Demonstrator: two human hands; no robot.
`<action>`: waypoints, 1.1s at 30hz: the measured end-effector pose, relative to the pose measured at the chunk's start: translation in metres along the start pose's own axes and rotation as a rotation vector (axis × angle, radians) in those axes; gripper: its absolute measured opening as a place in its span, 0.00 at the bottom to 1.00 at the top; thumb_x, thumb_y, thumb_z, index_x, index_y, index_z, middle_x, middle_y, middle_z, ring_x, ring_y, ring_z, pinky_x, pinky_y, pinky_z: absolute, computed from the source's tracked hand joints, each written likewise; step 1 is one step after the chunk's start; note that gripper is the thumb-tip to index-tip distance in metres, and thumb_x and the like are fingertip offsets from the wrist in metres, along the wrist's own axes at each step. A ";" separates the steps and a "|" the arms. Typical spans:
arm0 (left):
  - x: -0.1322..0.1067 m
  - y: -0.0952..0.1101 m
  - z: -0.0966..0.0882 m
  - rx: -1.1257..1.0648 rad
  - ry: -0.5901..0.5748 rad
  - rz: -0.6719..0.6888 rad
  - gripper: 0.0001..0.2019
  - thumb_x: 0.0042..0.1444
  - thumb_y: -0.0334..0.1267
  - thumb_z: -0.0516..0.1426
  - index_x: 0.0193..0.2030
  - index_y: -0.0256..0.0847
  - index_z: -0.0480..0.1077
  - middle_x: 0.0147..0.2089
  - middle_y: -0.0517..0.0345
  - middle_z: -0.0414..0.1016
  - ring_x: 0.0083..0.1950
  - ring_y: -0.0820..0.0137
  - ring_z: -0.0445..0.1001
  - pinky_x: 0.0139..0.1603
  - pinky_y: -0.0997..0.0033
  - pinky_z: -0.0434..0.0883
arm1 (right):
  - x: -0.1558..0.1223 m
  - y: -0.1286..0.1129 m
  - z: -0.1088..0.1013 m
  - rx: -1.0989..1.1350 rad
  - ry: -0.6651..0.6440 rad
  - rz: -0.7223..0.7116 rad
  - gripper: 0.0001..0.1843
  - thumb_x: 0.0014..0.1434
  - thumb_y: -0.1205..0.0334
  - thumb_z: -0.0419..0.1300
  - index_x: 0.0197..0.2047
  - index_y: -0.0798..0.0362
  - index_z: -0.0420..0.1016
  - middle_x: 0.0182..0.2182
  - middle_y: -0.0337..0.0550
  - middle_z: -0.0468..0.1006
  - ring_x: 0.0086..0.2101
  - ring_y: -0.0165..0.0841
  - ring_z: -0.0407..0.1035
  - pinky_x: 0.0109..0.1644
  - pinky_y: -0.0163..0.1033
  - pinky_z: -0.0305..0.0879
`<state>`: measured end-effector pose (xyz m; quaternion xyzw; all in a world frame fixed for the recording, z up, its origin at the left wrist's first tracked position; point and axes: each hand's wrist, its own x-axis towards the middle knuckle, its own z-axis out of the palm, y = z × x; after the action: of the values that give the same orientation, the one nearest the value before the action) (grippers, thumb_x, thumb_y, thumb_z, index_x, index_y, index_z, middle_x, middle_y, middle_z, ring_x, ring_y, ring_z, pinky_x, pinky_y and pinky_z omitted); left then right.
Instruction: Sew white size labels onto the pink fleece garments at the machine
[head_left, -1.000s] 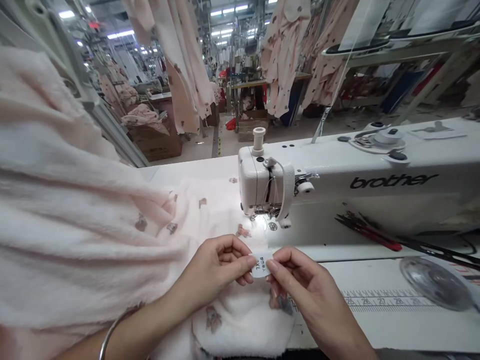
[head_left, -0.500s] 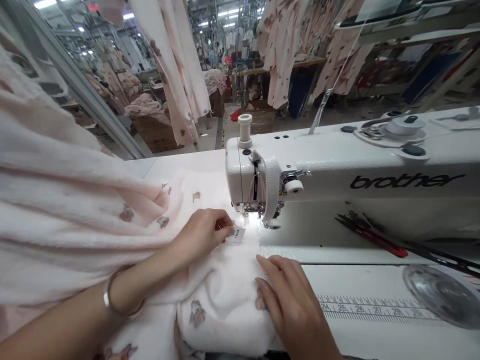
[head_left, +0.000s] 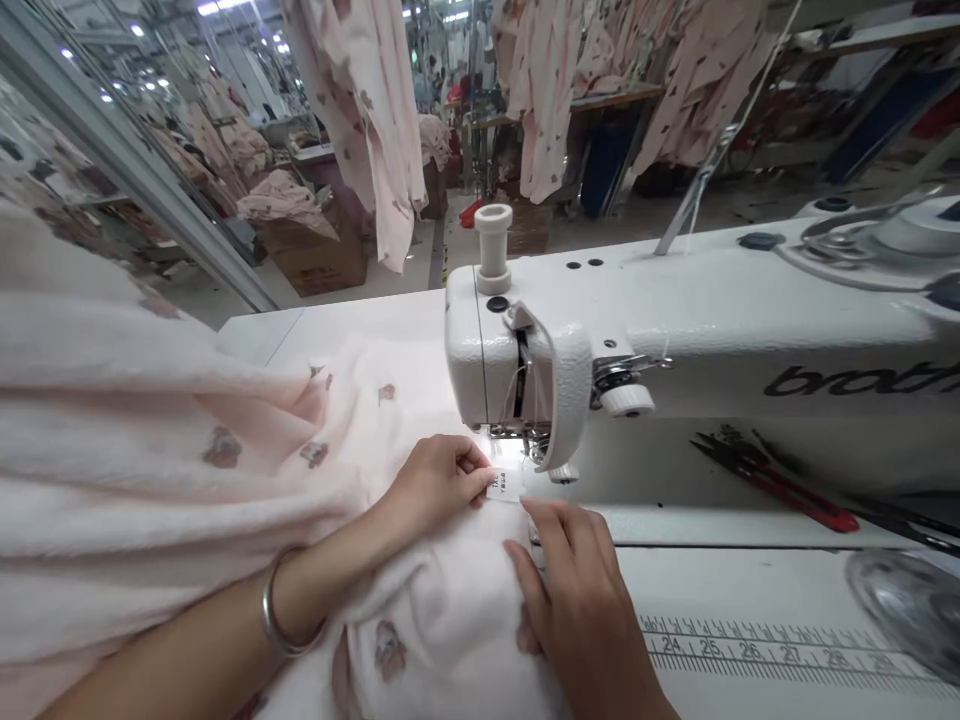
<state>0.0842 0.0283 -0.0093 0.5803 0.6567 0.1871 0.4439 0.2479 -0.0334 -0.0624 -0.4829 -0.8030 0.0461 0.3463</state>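
Label (head_left: 507,486) pinched in left hand (head_left: 439,487), placed on fleece (head_left: 442,625) at sewing machine (head_left: 675,330) foot. Right hand (head_left: 577,600) flat, unclenched, pressing fleece. Positioning about done; stitching apparently not begun.

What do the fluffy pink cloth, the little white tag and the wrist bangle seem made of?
The pale pink fluffy cloth looks like fleece or plush: matt, fuzzy nap. The small white printed label, pinched in the left hand, is thin, flat: woven tape or paper, unclear. The silver bangle looks like polished metal: it glints.
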 end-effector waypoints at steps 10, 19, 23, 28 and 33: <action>-0.002 0.001 0.001 -0.011 0.012 -0.014 0.07 0.49 0.37 0.55 0.23 0.38 0.67 0.21 0.61 0.71 0.27 0.71 0.71 0.30 0.74 0.64 | -0.002 0.004 -0.001 0.044 -0.058 -0.027 0.18 0.67 0.64 0.49 0.56 0.63 0.66 0.41 0.53 0.63 0.39 0.40 0.59 0.40 0.47 0.67; -0.004 0.001 0.004 0.101 0.098 0.008 0.05 0.47 0.35 0.55 0.25 0.38 0.69 0.24 0.62 0.70 0.27 0.74 0.66 0.26 0.76 0.56 | -0.001 0.002 0.000 0.038 -0.053 -0.016 0.18 0.67 0.63 0.48 0.56 0.64 0.66 0.41 0.54 0.63 0.40 0.41 0.59 0.39 0.48 0.67; -0.001 0.001 0.006 0.145 0.098 0.018 0.05 0.48 0.35 0.56 0.24 0.38 0.68 0.22 0.62 0.68 0.26 0.74 0.66 0.27 0.75 0.56 | 0.001 0.002 -0.002 0.014 -0.089 0.012 0.18 0.67 0.63 0.48 0.55 0.62 0.68 0.40 0.52 0.63 0.39 0.40 0.59 0.39 0.46 0.68; -0.011 0.000 0.000 0.277 0.106 0.100 0.06 0.54 0.37 0.55 0.29 0.38 0.69 0.27 0.58 0.72 0.29 0.71 0.70 0.31 0.73 0.63 | 0.000 0.003 -0.001 0.020 -0.077 0.002 0.18 0.66 0.63 0.49 0.55 0.62 0.68 0.40 0.52 0.63 0.39 0.40 0.59 0.39 0.47 0.68; -0.042 -0.006 -0.013 0.555 0.090 0.434 0.13 0.62 0.33 0.49 0.49 0.37 0.70 0.52 0.46 0.72 0.50 0.61 0.74 0.49 0.62 0.72 | -0.001 0.001 -0.003 0.036 -0.039 -0.028 0.17 0.66 0.66 0.50 0.54 0.65 0.68 0.40 0.53 0.62 0.40 0.41 0.59 0.39 0.48 0.67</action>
<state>0.0675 -0.0082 0.0087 0.7960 0.5627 0.1169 0.1897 0.2509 -0.0343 -0.0612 -0.4643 -0.8153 0.0649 0.3398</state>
